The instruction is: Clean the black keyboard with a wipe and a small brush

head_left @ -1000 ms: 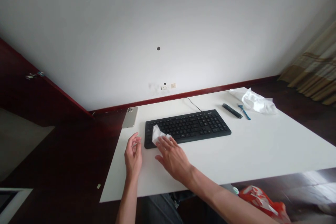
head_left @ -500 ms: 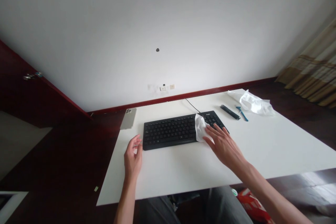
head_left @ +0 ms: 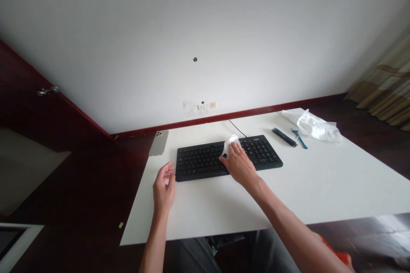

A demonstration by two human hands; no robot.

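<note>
My right hand (head_left: 239, 164) rests on the middle of a black computer keyboard (head_left: 198, 161), pressing a crumpled white tissue (head_left: 230, 143) against the keys. The tissue shows past my fingers and hides part of the keyboard. My left hand (head_left: 164, 187) hangs just left of the keyboard's front corner, its fingers loosely curled and holding nothing. A silver smartphone (head_left: 158, 142) lies face down beyond that hand, near the far left corner of the white table (head_left: 304, 187).
A dark slim stick (head_left: 284, 137), a blue razor (head_left: 299, 139) and a crumpled white plastic sheet (head_left: 317, 126) lie at the far right of the table. A black cable (head_left: 237, 128) runs from the keyboard over the back edge.
My right hand has slid left along the keyboard, carrying the tissue from the right end to the middle. My left hand has barely moved.
</note>
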